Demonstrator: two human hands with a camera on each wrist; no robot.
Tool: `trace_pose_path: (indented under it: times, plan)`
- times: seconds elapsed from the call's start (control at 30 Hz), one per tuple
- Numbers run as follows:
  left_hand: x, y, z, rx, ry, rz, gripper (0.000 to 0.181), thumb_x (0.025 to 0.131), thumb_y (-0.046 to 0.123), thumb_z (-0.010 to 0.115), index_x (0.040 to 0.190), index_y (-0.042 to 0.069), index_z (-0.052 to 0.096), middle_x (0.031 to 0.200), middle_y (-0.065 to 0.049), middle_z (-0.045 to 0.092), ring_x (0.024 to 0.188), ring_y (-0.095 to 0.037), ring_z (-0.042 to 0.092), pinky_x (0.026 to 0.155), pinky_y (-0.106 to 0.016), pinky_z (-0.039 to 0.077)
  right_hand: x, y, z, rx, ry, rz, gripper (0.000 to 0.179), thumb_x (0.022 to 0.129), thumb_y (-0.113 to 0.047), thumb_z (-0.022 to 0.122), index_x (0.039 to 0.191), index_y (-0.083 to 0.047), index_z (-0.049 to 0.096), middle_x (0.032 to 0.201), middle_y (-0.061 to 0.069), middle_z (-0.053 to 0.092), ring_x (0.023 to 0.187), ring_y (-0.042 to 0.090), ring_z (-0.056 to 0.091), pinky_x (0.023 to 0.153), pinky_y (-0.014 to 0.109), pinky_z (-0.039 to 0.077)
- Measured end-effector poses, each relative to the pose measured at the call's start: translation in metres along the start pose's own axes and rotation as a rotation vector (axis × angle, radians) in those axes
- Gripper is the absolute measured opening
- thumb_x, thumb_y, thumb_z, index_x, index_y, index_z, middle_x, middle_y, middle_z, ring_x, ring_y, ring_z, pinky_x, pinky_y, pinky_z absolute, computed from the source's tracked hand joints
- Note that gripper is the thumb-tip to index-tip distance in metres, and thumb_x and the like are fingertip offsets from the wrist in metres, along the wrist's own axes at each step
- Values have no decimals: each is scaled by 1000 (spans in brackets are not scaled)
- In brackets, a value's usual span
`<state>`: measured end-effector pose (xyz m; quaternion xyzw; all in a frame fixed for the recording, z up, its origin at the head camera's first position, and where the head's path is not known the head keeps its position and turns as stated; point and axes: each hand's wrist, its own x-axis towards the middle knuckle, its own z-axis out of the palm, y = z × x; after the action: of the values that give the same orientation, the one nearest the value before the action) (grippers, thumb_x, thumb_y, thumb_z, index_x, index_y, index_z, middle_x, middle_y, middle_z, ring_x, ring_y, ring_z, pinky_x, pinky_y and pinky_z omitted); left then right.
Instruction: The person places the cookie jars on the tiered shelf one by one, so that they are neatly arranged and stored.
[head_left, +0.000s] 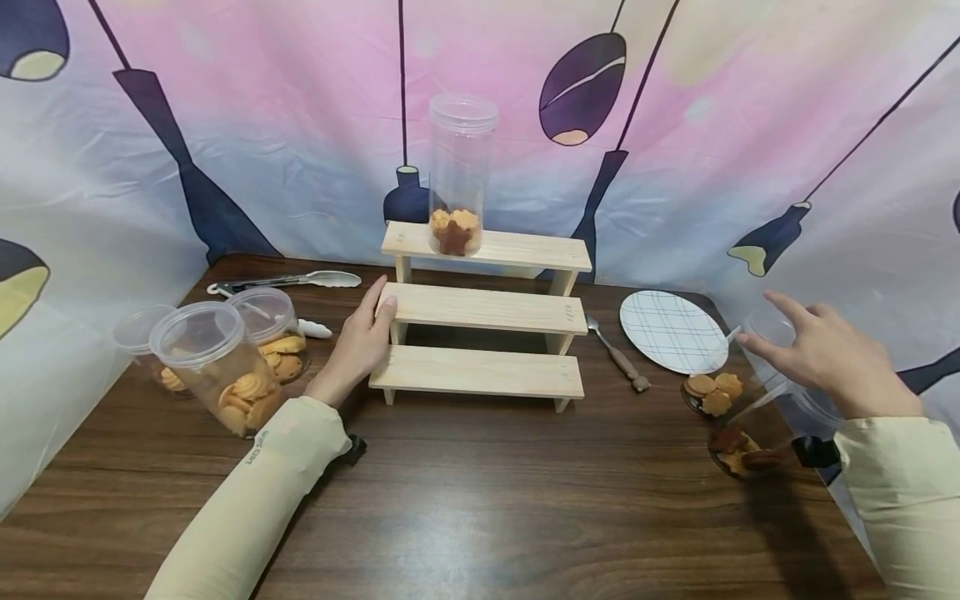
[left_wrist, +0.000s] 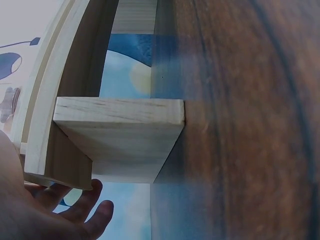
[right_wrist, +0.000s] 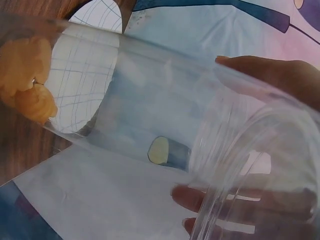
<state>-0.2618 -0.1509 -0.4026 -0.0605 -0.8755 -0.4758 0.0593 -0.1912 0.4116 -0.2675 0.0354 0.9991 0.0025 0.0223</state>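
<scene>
A three-tier wooden shelf (head_left: 487,308) stands mid-table. My left hand (head_left: 365,335) grips the left end of its middle tier, thumb on top; in the left wrist view the fingers (left_wrist: 89,200) curl about the board's end. On the top tier stands a clear jar (head_left: 459,167) with cookies at its bottom. At the right my right hand (head_left: 843,354) hovers with thumb and forefinger spread around the top of a clear jar of round cookies (head_left: 714,393). In the right wrist view, a clear jar (right_wrist: 150,110) overlaps this hand, and some fingertips (right_wrist: 187,197) show through the plastic.
Three lidded cookie jars (head_left: 198,333) cluster at the left. Metal tongs (head_left: 292,281) lie behind them. A checked white plate (head_left: 671,332) and a fork (head_left: 621,360) lie right of the shelf. A nearer jar with darker cookies (head_left: 738,454) stands at the right edge. Patterned cloth (head_left: 300,108) hangs behind.
</scene>
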Motion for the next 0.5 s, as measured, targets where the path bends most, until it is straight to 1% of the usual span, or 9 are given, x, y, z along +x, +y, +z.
trace_pose_path:
  times: [0.13, 0.27, 0.5]
  plan:
    - [0, 1, 0, 1, -5, -8, 65, 103, 60, 25, 161, 33, 13, 162, -15, 28, 146, -41, 27, 115, -62, 24, 2, 2, -1, -1, -25, -9, 96, 94, -73, 39, 160, -9, 12, 134, 50, 26, 114, 71, 34, 73, 80, 38]
    - [-1, 1, 0, 3, -13, -15, 65, 103, 61, 25, 161, 34, 12, 162, -15, 27, 146, -41, 26, 115, -62, 23, 3, 4, -1, 3, -57, -27, 95, 95, -72, 38, 160, -10, 9, 135, 51, 24, 115, 72, 31, 73, 81, 38]
    - [0, -1, -1, 5, -12, -14, 66, 102, 63, 24, 161, 35, 13, 162, -14, 27, 146, -40, 27, 115, -62, 23, 4, 5, -1, 7, -62, -46, 92, 96, -70, 38, 160, -9, 13, 136, 51, 24, 116, 72, 32, 74, 81, 39]
